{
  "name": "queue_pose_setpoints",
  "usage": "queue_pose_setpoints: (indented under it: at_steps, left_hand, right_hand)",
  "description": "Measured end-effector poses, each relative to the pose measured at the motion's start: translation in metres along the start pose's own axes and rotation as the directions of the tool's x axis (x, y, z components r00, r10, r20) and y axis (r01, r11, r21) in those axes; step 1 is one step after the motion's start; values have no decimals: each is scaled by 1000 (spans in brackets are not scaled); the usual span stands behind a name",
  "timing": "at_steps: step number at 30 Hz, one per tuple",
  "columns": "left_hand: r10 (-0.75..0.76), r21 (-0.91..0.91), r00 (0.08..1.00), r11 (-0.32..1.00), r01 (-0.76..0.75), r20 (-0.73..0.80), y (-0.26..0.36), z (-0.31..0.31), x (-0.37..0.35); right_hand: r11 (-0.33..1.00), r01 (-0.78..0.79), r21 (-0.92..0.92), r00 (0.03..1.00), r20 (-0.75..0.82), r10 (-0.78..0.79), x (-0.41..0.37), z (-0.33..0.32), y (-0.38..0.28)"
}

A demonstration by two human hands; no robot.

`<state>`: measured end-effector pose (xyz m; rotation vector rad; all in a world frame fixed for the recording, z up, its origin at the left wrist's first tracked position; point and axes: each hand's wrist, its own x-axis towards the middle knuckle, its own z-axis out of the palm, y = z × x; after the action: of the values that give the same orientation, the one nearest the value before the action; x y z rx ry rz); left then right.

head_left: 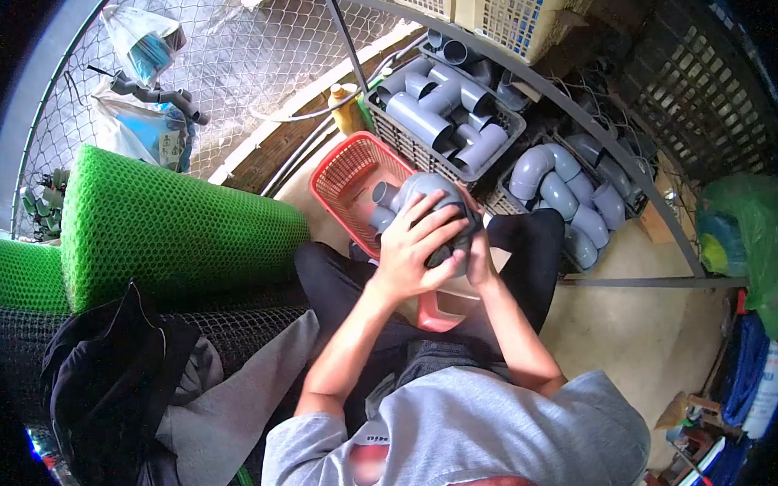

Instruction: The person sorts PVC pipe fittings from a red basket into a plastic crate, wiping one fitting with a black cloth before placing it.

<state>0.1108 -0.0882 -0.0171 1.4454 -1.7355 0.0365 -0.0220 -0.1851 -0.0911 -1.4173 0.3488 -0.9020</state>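
Observation:
Both hands are wrapped round a grey plastic pipe fitting [423, 186], held above my lap. My left hand [415, 246] lies over its near side with fingers curled. My right hand [479, 248] grips the other side, its fingers partly hidden. Something dark, perhaps a cloth, shows between the hands; I cannot make out what it is. Just beyond them is a red plastic basket [324, 178]. Smaller grey pipe fittings [383, 215] show at its right side, close to my left hand.
Black crates [451, 172] of grey pipe fittings stand ahead and to the right, beneath a metal frame [605, 122]. Green mesh rolls [171, 226] lie at left, with a dark jacket [109, 385] nearer me. A yellow bottle [345, 110] stands behind the basket.

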Motion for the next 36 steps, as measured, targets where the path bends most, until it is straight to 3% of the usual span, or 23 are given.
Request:
queue_pose_setpoints:
  at_steps: [1, 3, 4, 5, 7, 8, 10, 13, 16, 17, 19, 23, 24, 25, 27, 29, 31, 32, 33, 35, 36]
  left_hand:
    - [70, -29, 996, 997, -68, 60, -7, -7, 6]
    - [132, -72, 980, 990, -122, 149, -28, -25, 23]
    - [14, -190, 994, 982, 6, 106, -42, -24, 24]
    - [-76, -217, 994, 972, 91, 77, -64, -21, 21]
    - [-432, -439, 896, 789, 429, 100, -90, -11, 17]
    - [-433, -438, 895, 788, 432, 104, -91, -5, 10]
    - [-733, -645, 657, 420, 638, 173, -83, 11, 3]
    - [-697, -773, 713, 491, 402, -72, -36, 35, -9]
    - [-569, -527, 796, 750, 399, -206, 0, 35, -24]
    - [-451, -375, 856, 861, 343, -253, 3, 33, -29]
    - [-181, 34, 978, 982, 185, -101, 15, 7, -11]
    - [6, -11, 998, 1000, -6, 60, -15, -26, 25]
    - [-78, -118, 995, 989, 85, 63, -26, -29, 31]
    - [-207, -350, 978, 914, 207, 39, -45, -21, 29]
    - [-468, -568, 875, 688, 451, 127, -62, -14, 34]
    - [-694, -720, 670, 322, 615, 262, -70, 2, 30]
    - [-815, -821, 394, -163, 548, 425, -79, 37, 8]
    - [-826, -822, 313, -280, 496, 470, -33, 24, 21]
    - [-860, -868, 323, -233, 439, 395, -33, 40, 5]
    - [-907, -932, 389, -12, 361, 162, -31, 65, -26]
    - [-876, -887, 474, 144, 438, 92, -15, 56, -28]
  right_hand:
    - [992, -58, 110, 998, -16, 60, -3, 2, -1]
    - [1000, -9, -16, 999, 41, 9, -7, 0, 6]
    - [963, -216, 164, 976, 67, 207, -18, -2, 23]
    - [995, -98, -19, 995, 24, 98, -12, 10, -6]
    - [981, 61, -183, 993, 108, -42, -6, 17, -38]
    - [983, 48, -177, 994, 107, -29, -6, 19, -43]
    - [986, 47, -160, 999, 33, -43, -5, 18, -25]
    - [996, 35, -86, 997, -66, -41, -1, 16, -18]
    - [997, 14, 77, 993, -114, -6, 9, 14, -20]
    - [1000, 1, 8, 993, -120, 0, 9, 13, -21]
    - [997, -77, 12, 996, -37, 78, 7, 7, -21]
    - [982, -19, -187, 1000, -19, 16, -4, 13, -26]
    - [968, 1, -251, 1000, -14, -5, -8, 15, -29]
    - [940, 17, -341, 1000, 2, -18, -13, 18, -34]
    - [900, 161, -404, 987, 50, -154, -12, 25, -48]
    - [876, 181, -446, 983, 49, -178, -10, 25, -51]
    - [840, 224, -494, 967, 7, -254, -4, 23, -50]
    - [876, 229, -424, 967, -5, -256, 2, 19, -55]
    - [900, 171, -401, 977, -46, -206, 3, 17, -58]
    - [845, 126, -520, 968, -120, -219, 8, 14, -60]
    - [865, 54, -499, 975, -162, -154, 8, 13, -58]
